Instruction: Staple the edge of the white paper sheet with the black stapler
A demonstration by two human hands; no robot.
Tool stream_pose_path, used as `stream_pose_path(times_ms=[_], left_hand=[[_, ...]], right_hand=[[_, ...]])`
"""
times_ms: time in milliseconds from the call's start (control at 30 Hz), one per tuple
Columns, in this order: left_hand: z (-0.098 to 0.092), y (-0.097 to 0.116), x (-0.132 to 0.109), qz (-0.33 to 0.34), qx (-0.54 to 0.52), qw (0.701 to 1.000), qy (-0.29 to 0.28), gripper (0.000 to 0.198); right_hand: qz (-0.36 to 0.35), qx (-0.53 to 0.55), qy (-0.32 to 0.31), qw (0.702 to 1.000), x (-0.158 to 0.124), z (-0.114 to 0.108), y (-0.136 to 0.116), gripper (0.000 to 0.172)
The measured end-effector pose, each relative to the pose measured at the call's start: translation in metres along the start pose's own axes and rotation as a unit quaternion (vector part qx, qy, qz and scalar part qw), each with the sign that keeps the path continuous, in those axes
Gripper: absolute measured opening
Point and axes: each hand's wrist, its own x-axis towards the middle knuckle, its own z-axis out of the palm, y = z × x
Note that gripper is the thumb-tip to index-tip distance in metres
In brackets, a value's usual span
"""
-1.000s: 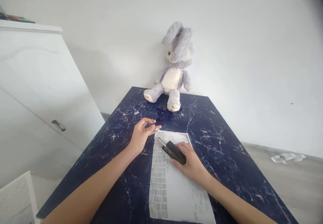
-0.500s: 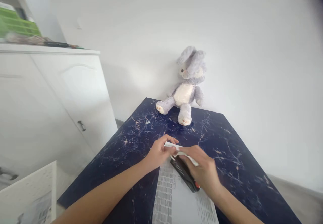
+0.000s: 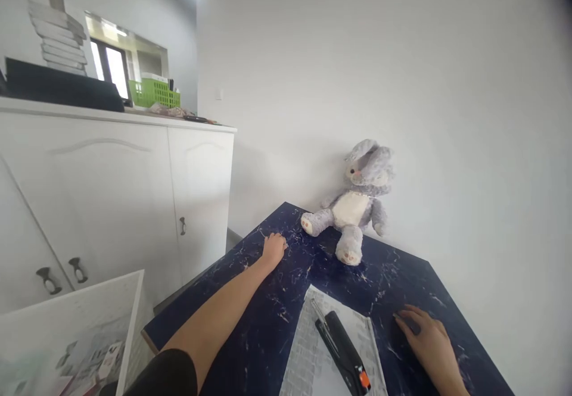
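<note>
My left hand (image 3: pixel 273 248) is stretched far forward to the left part of the dark blue marbled table (image 3: pixel 250 324). Its fingers are curled down onto the tabletop, and whatever lies under them is hidden. My right hand (image 3: pixel 424 341) lies flat on the table at the right, fingers spread, holding nothing. Between my arms a black stapler (image 3: pixel 342 354) with an orange tab lies open on a printed sheet of paper (image 3: pixel 308 360). Neither hand touches it.
A grey and white plush rabbit (image 3: pixel 357 205) sits at the table's far edge against the white wall. A white cabinet (image 3: pixel 134 199) stands at the left, with a green basket (image 3: pixel 154 92) on top. A printed board (image 3: pixel 67 342) leans at the lower left.
Both hands have let go of the stapler and paper. My left hand moved forward and left across the table, and my right hand moved right and flattened. The view swung left and upward.
</note>
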Motion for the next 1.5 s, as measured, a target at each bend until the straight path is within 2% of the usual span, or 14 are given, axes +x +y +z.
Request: stream_pose_path(times_ms=[67, 167, 200, 233, 300, 367, 400, 500, 633, 767, 867, 1000, 1233, 1500], left_hand=[[0.0, 0.004, -0.008, 0.011, -0.006, 1.0, -0.005, 0.006], [0.004, 0.01, -0.023, 0.021, -0.033, 0.999, -0.025, 0.009], [0.007, 0.014, -0.029, 0.018, -0.07, 0.997, -0.03, 0.01], [0.01, 0.019, -0.036, -0.003, -0.157, 0.987, -0.037, 0.009], [0.015, 0.031, -0.054, -0.055, -0.314, 0.944, -0.087, 0.011], [0.018, 0.043, -0.076, -0.079, -0.42, 0.893, -0.14, 0.016], [0.018, 0.048, -0.086, -0.073, -0.447, 0.878, -0.157, 0.018], [0.017, 0.056, -0.11, -0.038, -0.489, 0.857, -0.161, 0.024], [0.009, 0.056, -0.123, -0.012, -0.521, 0.838, -0.159, 0.034], [-0.005, 0.053, -0.129, 0.155, -0.393, 0.894, -0.148, 0.03], [-0.014, 0.053, -0.133, 0.243, -0.299, 0.914, -0.13, 0.021], [-0.018, 0.056, -0.138, 0.252, -0.248, 0.922, -0.156, 0.023], [-0.008, 0.055, -0.135, 0.29, -0.195, 0.919, -0.185, 0.016], [0.0, 0.054, -0.129, 0.288, -0.191, 0.913, -0.218, 0.019]], right_hand=[[0.058, -0.006, -0.021, 0.998, -0.005, -0.009, -0.039, 0.019], [0.141, 0.108, -0.144, 0.973, -0.009, -0.022, -0.11, 0.033], [0.154, 0.132, -0.18, 0.963, -0.009, -0.023, -0.131, 0.037], [0.161, 0.145, -0.205, 0.955, -0.008, -0.023, -0.148, 0.042], [0.158, 0.145, -0.233, 0.948, -0.007, -0.019, -0.175, 0.046], [0.137, 0.131, -0.254, 0.948, -0.009, -0.015, -0.191, 0.038], [0.124, 0.124, -0.261, 0.949, -0.01, -0.013, -0.196, 0.031], [0.086, 0.118, -0.275, 0.95, -0.013, -0.011, -0.202, 0.02], [0.074, 0.147, -0.283, 0.945, -0.013, -0.01, -0.201, 0.021], [0.078, 0.174, -0.284, 0.94, -0.014, -0.006, -0.194, 0.026], [0.073, 0.183, -0.279, 0.94, -0.016, -0.004, -0.192, 0.026], [0.073, 0.194, -0.27, 0.94, -0.017, -0.007, -0.193, 0.027], [0.068, 0.204, -0.278, 0.936, -0.017, -0.005, -0.19, 0.024], [0.069, 0.204, -0.273, 0.938, -0.018, -0.005, -0.189, 0.024]])
